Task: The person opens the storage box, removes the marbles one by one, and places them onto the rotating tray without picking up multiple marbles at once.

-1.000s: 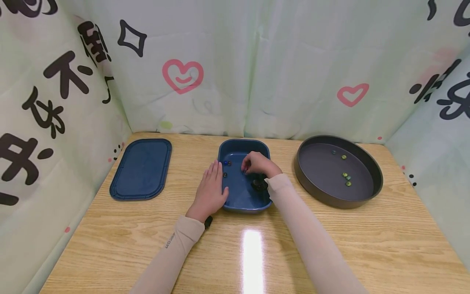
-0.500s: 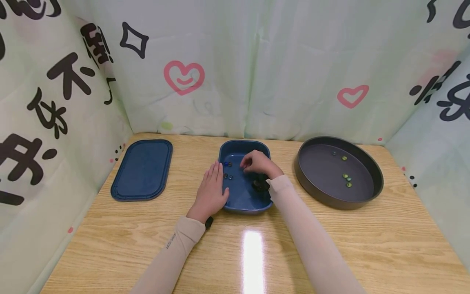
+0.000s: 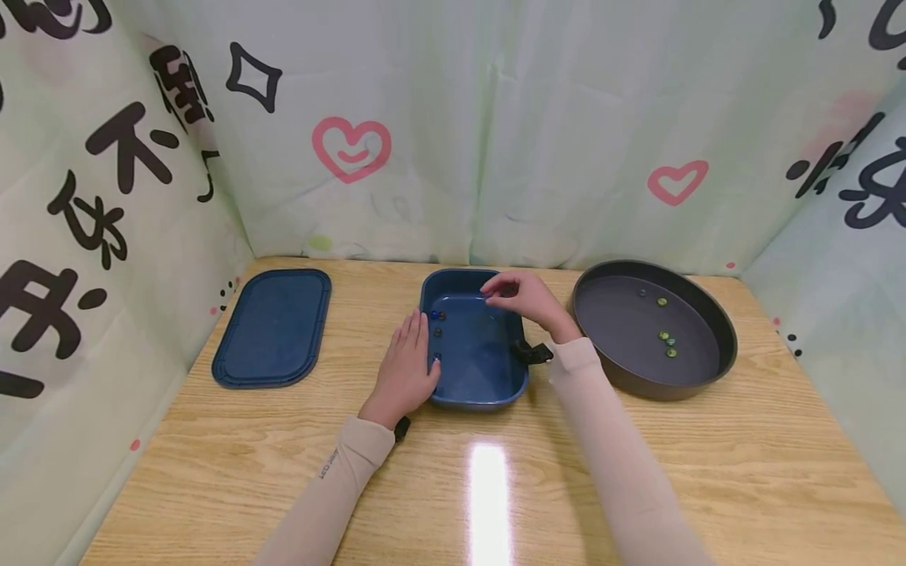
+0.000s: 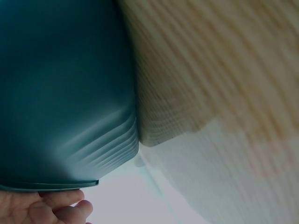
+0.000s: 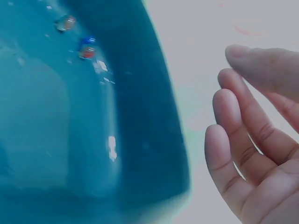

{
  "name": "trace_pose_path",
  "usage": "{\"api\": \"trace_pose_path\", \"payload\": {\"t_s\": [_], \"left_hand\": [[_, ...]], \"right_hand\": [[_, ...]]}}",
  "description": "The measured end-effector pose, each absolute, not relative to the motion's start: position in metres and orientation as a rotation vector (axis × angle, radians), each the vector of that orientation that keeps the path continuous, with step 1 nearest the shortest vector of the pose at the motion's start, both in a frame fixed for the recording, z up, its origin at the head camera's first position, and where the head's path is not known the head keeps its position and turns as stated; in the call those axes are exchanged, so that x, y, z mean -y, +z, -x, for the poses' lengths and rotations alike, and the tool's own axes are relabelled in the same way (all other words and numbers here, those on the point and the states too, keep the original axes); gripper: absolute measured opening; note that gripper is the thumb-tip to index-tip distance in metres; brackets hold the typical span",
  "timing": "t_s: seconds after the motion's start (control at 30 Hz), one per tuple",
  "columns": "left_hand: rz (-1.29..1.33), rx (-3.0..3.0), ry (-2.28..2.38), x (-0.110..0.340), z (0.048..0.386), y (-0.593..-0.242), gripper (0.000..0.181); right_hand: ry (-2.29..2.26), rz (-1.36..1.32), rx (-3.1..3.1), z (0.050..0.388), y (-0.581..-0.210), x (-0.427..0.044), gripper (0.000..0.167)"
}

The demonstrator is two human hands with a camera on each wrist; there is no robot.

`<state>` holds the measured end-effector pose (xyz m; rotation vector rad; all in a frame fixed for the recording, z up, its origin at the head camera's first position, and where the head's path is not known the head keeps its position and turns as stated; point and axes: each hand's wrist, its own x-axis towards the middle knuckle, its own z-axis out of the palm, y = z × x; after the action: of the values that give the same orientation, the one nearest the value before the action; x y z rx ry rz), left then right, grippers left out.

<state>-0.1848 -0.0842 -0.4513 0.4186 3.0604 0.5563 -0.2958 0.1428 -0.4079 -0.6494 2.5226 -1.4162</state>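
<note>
My left hand (image 3: 401, 368) lies with straight fingers along the left rim of a blue rectangular tub (image 3: 481, 373). From the left wrist view, the tub's outer wall (image 4: 65, 93) fills the left side, fingertips (image 4: 70, 212) at its rim. Over the tub's right rim hovers my right hand (image 3: 527, 300), fingers loosely bent. No held thing shows between the fingers of that hand (image 5: 257, 135) in the right wrist view. Inside the tub, several marbles sit along the left side: a blue marble (image 3: 435, 315), a brown marble (image 3: 442, 316), a dark marble (image 3: 437, 332) and one by my left thumb.
To the right stands a round dark pan (image 3: 616, 338) with several mostly green-yellow marbles (image 3: 664, 336). A flat blue lid (image 3: 272, 326) lies on the wooden table (image 3: 382, 503) at the left. Printed curtains (image 3: 439, 134) close off the back and sides.
A marble came into view below my right hand and rolled toward the tub's left front side. Afterwards my right hand rose and shifted right. My left hand stayed at the rim.
</note>
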Motion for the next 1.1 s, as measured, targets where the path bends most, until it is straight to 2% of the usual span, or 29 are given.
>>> {"api": "trace_pose_path", "payload": {"t_s": [0.37, 0.73, 1.1], "left_hand": [[-0.417, -3.061, 0.551, 0.085, 0.187, -0.452, 0.074], [-0.416, -3.06, 0.567, 0.084, 0.186, -0.454, 0.074], [-0.424, -3.061, 0.579, 0.084, 0.186, -0.454, 0.074]], "right_hand": [[-1.505, 0.541, -2.575, 0.292, -0.386, -0.192, 0.029], [-1.596, 0.334, -2.603, 0.285, -0.369, -0.255, 0.016], [-1.451, 0.189, -2.741, 0.273, -0.367, -0.318, 0.015]]}}
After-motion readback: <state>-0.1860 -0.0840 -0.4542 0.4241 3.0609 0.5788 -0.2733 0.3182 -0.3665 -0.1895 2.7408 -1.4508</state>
